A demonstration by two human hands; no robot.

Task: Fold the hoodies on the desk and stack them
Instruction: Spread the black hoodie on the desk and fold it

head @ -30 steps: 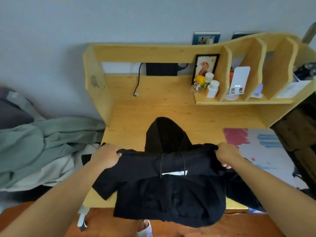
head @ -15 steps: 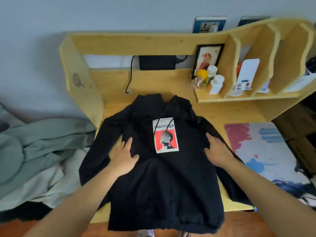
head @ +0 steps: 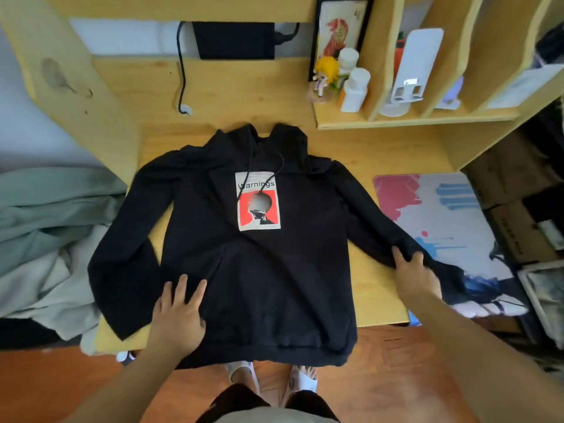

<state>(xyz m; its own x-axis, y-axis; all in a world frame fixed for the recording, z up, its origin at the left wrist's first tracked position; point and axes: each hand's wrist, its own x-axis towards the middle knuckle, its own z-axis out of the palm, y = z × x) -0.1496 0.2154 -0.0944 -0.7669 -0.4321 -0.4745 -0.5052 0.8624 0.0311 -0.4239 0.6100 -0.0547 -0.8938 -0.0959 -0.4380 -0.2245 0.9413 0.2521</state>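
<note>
A black hoodie [head: 293, 270] with a red-and-white "Warnings" print lies face up and spread out on the yellow wooden desk [head: 375, 285], its hem hanging over the front edge. My left hand [head: 178, 315] lies flat with spread fingers on the lower left of the hoodie's body. My right hand [head: 412, 273] grips the right sleeve near its cuff, fingers curled over the cloth. The left sleeve hangs down the desk's left side.
Green and pale garments [head: 45, 227] are heaped to the left of the desk. A shelf unit [head: 427, 117] with a figurine, white bottles and a picture frame stands at the back right. A colourful mat [head: 442, 215] covers the desk's right part. A black cable [head: 181, 71] dangles at the back.
The hoodie went from bunched and held at its shoulders to spread flat. My left hand slid down toward the hem; my right hand moved out from the body onto the right sleeve.
</note>
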